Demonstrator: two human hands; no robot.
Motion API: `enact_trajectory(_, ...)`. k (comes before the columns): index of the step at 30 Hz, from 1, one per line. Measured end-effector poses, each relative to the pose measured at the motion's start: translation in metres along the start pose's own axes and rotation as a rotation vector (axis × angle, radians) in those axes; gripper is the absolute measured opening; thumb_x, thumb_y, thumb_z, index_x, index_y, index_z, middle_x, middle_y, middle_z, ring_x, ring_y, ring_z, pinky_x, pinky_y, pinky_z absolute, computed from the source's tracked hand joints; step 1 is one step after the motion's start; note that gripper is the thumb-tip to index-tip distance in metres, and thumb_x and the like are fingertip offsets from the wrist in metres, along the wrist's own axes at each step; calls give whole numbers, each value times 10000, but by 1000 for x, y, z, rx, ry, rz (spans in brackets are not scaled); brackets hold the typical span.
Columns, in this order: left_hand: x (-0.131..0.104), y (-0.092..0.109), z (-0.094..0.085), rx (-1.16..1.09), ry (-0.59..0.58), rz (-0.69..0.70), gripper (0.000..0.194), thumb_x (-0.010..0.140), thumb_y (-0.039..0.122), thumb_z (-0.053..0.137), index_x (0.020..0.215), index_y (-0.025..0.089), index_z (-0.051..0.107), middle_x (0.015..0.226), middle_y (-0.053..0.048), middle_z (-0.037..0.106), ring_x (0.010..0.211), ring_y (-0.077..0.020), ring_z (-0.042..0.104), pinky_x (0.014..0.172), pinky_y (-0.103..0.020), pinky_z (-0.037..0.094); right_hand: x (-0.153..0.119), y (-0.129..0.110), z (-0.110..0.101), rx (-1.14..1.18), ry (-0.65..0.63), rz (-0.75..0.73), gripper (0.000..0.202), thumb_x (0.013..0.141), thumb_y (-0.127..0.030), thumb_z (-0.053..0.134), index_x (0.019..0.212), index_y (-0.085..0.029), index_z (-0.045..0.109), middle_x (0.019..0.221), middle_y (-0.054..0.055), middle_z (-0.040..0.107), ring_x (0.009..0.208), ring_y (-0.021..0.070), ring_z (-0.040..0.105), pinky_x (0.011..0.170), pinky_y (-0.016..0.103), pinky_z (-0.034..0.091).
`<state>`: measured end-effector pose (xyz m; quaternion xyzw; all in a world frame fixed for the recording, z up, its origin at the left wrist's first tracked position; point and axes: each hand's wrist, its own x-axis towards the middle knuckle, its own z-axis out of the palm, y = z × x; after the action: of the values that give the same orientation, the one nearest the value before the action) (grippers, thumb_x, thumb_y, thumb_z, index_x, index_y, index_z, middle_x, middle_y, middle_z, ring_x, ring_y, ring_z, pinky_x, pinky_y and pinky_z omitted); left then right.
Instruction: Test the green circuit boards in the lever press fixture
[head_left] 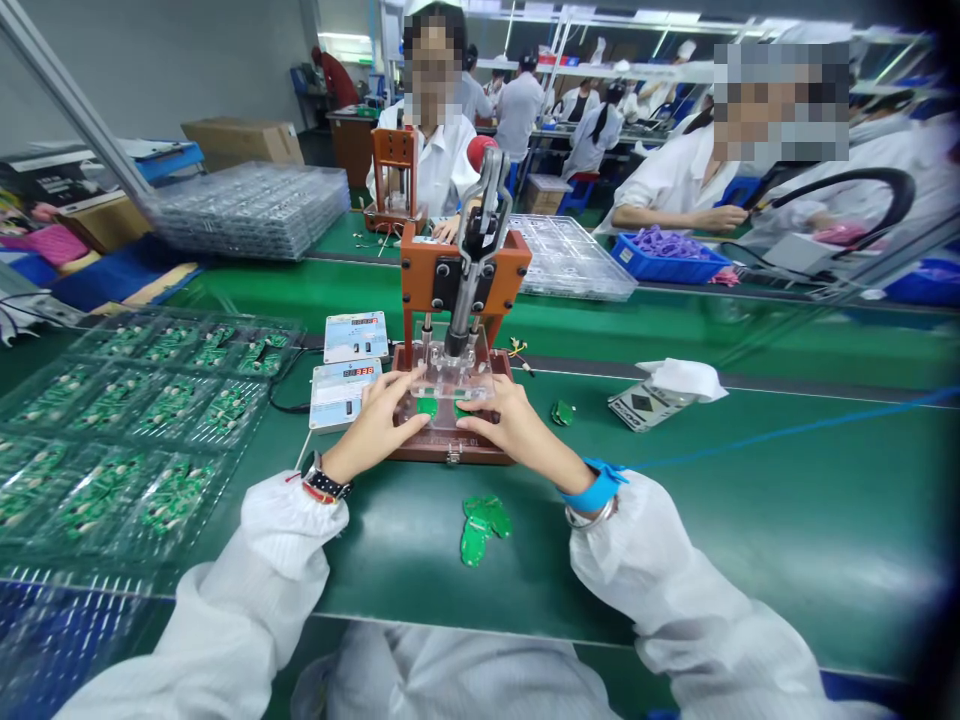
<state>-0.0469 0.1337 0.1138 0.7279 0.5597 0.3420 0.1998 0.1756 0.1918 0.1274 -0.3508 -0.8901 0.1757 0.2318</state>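
- Both hands are in at the press now, left hand (384,418) and right hand (517,425) flanking its base (454,448), apparently to steady two boards from either side.
- Left hand: thumb and fingers bowed apart, thumb at the near edge of the left board (427,406); whether it pinches, I can't tell.
- Right hand mirrors it, thumb at the right board (460,408), fingers curled by the clear plate (450,380); its grip, too, I can't tell.
- Just beyond the thumbs, the lever (466,290) stands upright, probably leaving the thumbs room.
- Spare boards (486,522) lie nearer the body, between the forearms, likely for easy reach.
- Just left of the left hand, meters (345,388) show red digits, presumably placed for a glance.
- And the looks: bright green, small, flat; the left board roundish, the right one mostly thumb-covered.
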Motion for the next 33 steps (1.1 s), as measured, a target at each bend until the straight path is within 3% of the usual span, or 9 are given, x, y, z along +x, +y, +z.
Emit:
enact_trajectory(9,-1,-6,-5,-98,-25,33,654,857,432,591,1429,271,319,1436,-86,399,1320,-270,353,1100,-456,260,-18,-2,11,2,211,-25,174,911,-280,551,999,-226,691,1218,84,593,1219,296,451,990,548,363)
enact_trajectory(12,-5,-12,-25,-65,20,34,588,875,470,542,1392,236,386,1441,-80,409,1329,-256,356,1115,-428,252,6,11,-24,167,546,-43,217,916,-253,524,1102,-194,619,1135,99,624,1096,233,565,942,485,458)
enact_trajectory(15,2,-27,-53,47,73,-6,494,879,494,494,1278,204,522,1337,-85,527,1252,-258,452,1081,-413,311,64,15,-80,373,817,-49,299,930,-267,488,1202,-147,514,1059,65,645,1038,173,614,902,375,502)
enact_trajectory(18,20,-49,-74,217,58,-59,500,868,518,465,1225,184,568,1276,-97,576,1205,-277,483,1049,-430,334,132,-11,-129,625,499,132,500,969,-347,147,1150,-48,504,973,48,659,931,132,653,768,230,502)
enact_trajectory(20,34,-63,-81,316,-9,-117,518,863,531,452,1221,175,570,1276,-111,575,1201,-297,478,1036,-454,327,163,-43,-151,662,278,145,500,972,-360,190,1080,12,506,864,64,665,799,136,679,685,238,532)
enact_trajectory(23,49,-79,-83,395,-97,-171,556,824,564,505,1219,179,572,1284,-133,567,1236,-346,435,1028,-505,298,165,-94,-165,627,208,57,465,933,-243,193,1154,97,420,794,-14,579,838,124,661,708,228,497)
enact_trajectory(26,54,-85,-78,412,-137,-155,721,741,578,634,1325,187,475,1360,-148,503,1323,-390,320,1047,-556,232,123,-122,-145,526,548,-300,449,891,-151,371,1286,58,329,952,2,556,961,119,618,804,236,483)
enact_trajectory(29,53,-86,-70,433,-201,-106,922,712,582,684,1436,166,292,1437,-166,405,1376,-426,186,1051,-638,114,75,-118,-94,346,849,-545,281,935,-124,462,1216,-119,460,1101,43,579,966,131,621,883,313,532)
enact_trajectory(33,49,-86,-65,435,-285,-58,1104,595,577,784,1452,139,244,1480,-197,315,1378,-453,149,1030,-688,42,48,-94,-31,247,911,-590,244,912,-62,407,1047,-250,484,1028,27,599,1155,228,554,947,495,506)
